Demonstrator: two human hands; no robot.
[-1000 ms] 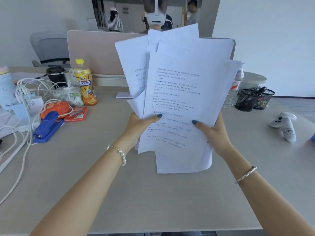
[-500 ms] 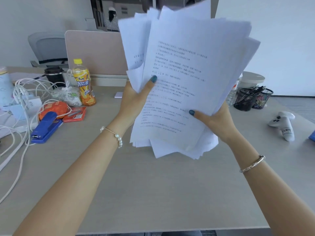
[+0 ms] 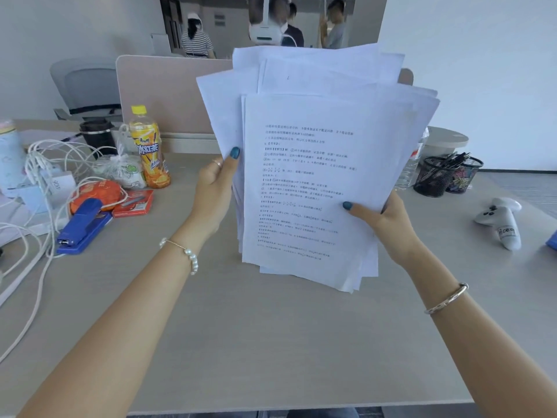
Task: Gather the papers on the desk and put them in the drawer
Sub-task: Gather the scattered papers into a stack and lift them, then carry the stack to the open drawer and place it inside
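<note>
The papers (image 3: 313, 182) were held up above the surface (image 3: 271, 342), pinched between the left hand (image 3: 215, 191) and the right hand (image 3: 382, 218), so the picking up looked done, but no drawer was seen and the putting away was left.

Grey desk (image 3: 271, 342), matte top, lit evenly by soft daylight. Beige partition panel (image 3: 168, 95) upright along its far edge. Grey office chair (image 3: 87, 86) behind the panel, left. Plain white walls (image 3: 482, 55) left and right. Opening (image 3: 229, 22) between them, people standing beyond.
</note>
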